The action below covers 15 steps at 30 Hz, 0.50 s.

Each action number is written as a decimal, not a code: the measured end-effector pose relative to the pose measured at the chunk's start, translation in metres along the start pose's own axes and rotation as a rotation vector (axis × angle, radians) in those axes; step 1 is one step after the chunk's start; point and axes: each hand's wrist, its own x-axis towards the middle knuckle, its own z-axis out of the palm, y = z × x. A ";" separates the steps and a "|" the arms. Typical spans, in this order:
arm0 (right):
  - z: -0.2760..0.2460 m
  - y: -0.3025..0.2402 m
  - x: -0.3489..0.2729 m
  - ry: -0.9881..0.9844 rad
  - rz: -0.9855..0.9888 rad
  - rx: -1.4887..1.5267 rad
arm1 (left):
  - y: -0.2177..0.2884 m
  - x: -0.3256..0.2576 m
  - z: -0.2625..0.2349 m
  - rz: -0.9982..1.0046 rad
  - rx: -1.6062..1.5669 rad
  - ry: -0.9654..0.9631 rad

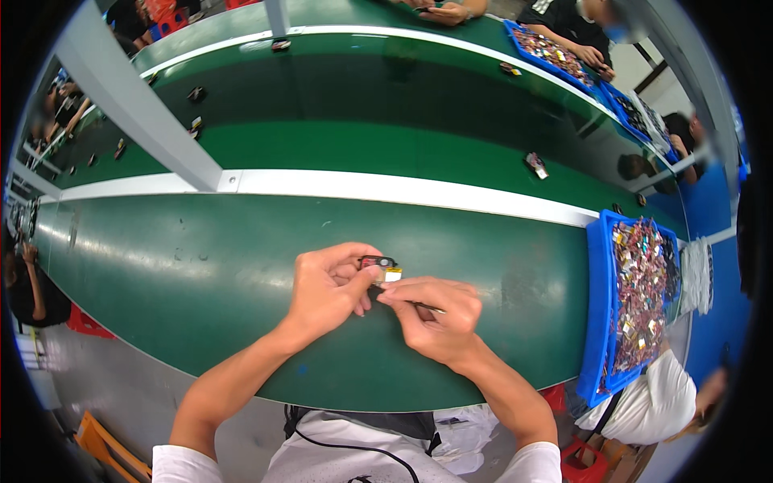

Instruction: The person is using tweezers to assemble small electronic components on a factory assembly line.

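Observation:
Over the middle of the green bench [225,266], my left hand [326,290] is closed around a small black electronic casing [378,262]. A little silver battery pouch with yellow tape [393,275] shows at the casing's right side. Close against it, my right hand [439,310] is pinched, its fingertips at the lower edge of the battery pouch. A thin dark stick-like tool [429,307] passes through the right hand; its working end is hidden by the fingers, so its exact kind is unclear.
To the right stands a blue tray [597,310] heaped with small battery pouches and wires. Beyond a white rail [386,187], a green conveyor belt [322,145] carries scattered small devices [536,165]. A grey post [145,105] rises at left. Other people sit around the line, near more blue trays [555,60].

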 end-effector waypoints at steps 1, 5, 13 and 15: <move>0.000 0.000 0.000 -0.015 0.011 -0.005 | -0.001 0.001 0.000 0.008 0.034 0.018; -0.002 0.012 0.002 0.011 -0.106 -0.013 | 0.000 0.004 0.002 0.061 0.017 0.048; -0.011 0.015 0.004 0.153 0.064 -0.043 | 0.019 0.126 -0.066 0.289 0.225 0.410; -0.006 0.022 0.003 0.161 0.066 0.023 | 0.029 0.150 -0.089 0.233 0.431 0.525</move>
